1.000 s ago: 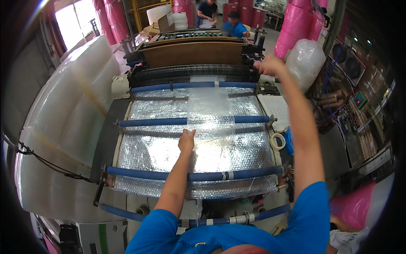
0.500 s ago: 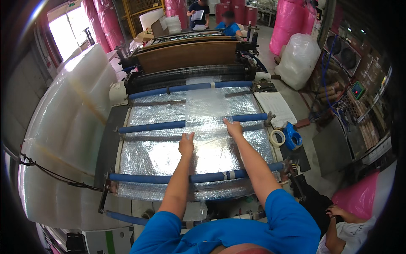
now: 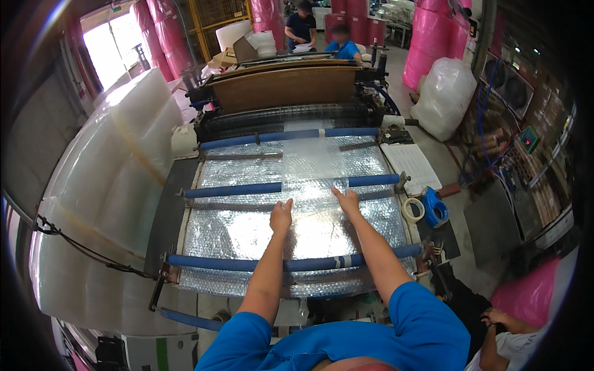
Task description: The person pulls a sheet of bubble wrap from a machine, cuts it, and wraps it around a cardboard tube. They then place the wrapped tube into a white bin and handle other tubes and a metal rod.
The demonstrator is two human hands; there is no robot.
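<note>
Film [image 3: 312, 159] already lies over the middle blue roller [image 3: 235, 190], 12 o'clock from us. Our left hand [image 3: 280, 217] and right hand [image 3: 347, 203] pinch its edges; what remains, we cannot tell.

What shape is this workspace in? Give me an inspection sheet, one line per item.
Surface: silver bubble sheet under blue bars, glare hiding part.
Work things: clear strip, covering part of the second-farthest blue bar.
Clutter: cream tape roll, blue ring-shaped item and white paper, at the right side.
Hands: left hand at the strip's left edge, right hand at its right; grip unclear.
Cables: black cable at left, blue cable at right.
Surroundings: pale stack at left, pink rolls behind at right, two people beyond the machine, another person partly visible at lower right.
</note>
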